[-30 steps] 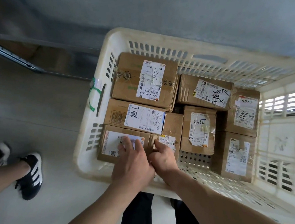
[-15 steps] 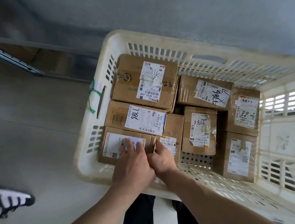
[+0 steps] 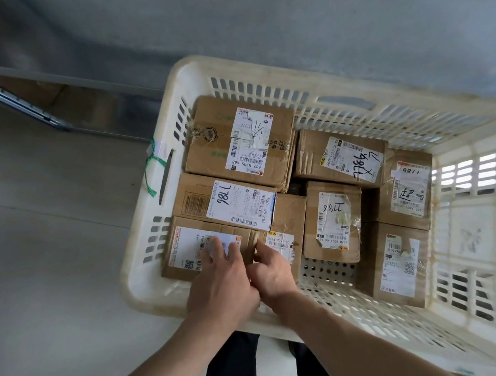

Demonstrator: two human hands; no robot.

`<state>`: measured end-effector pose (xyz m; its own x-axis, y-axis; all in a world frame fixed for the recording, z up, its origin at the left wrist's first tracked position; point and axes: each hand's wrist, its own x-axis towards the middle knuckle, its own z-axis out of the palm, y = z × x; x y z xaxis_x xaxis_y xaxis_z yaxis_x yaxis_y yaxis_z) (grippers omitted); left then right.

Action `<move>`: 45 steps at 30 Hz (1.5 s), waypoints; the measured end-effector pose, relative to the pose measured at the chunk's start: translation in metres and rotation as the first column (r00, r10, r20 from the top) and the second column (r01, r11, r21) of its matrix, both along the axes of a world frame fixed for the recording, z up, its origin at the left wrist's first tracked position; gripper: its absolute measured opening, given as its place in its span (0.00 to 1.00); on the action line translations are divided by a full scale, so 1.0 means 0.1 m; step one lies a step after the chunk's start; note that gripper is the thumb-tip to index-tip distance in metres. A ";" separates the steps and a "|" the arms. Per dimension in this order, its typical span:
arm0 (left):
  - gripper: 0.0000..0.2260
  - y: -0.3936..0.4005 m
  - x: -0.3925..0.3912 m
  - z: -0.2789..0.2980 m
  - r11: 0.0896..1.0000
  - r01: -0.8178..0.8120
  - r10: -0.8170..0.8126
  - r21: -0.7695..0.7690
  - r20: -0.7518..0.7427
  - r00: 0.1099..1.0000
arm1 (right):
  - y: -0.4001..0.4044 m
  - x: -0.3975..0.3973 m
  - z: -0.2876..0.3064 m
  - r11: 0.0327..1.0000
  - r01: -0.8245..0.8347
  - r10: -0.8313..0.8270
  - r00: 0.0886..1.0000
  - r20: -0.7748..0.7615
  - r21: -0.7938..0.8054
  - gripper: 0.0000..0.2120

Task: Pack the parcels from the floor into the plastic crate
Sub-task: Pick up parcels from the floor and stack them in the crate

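Observation:
A cream plastic crate (image 3: 146,274) stands on the floor, holding several taped cardboard parcels with white labels. My left hand (image 3: 222,286) lies flat on the near-left parcel (image 3: 186,250), fingers straight on its label. My right hand (image 3: 273,271) touches the right end of that same parcel, thumb pointing along the seam beside the small parcel (image 3: 286,229); its fingers are hidden below the hand. Other parcels fill the far left (image 3: 236,140), the middle (image 3: 330,219) and the right side (image 3: 397,264).
A bare patch of the crate's perforated bottom (image 3: 326,271) shows between the near parcels. A green string (image 3: 152,169) is tied to the crate's left rim. A grey wall (image 3: 256,22) runs behind, with a metal bar (image 3: 14,103) at the far left. My dark trousers (image 3: 235,366) show below.
A shoe of another person at the left has gone out of view. My hands have stayed on the near-left parcel, barely shifting.

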<state>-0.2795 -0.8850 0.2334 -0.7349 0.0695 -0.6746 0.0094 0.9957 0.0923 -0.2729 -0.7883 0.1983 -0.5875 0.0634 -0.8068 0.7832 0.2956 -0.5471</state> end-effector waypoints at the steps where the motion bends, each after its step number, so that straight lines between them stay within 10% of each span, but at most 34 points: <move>1: 0.27 0.00 0.00 0.00 1.000 -0.004 0.004 0.003 0.004 1.000 | 0.00 -0.01 0.00 1.000 -0.015 0.015 1.000 0.015 0.000 0.17; 45: 0.34 0.66 -0.16 0.96 0.992 -0.113 0.113 0.062 0.002 0.994 | 1.59 0.10 1.51 0.999 0.022 -0.019 0.993 -0.114 0.030 0.36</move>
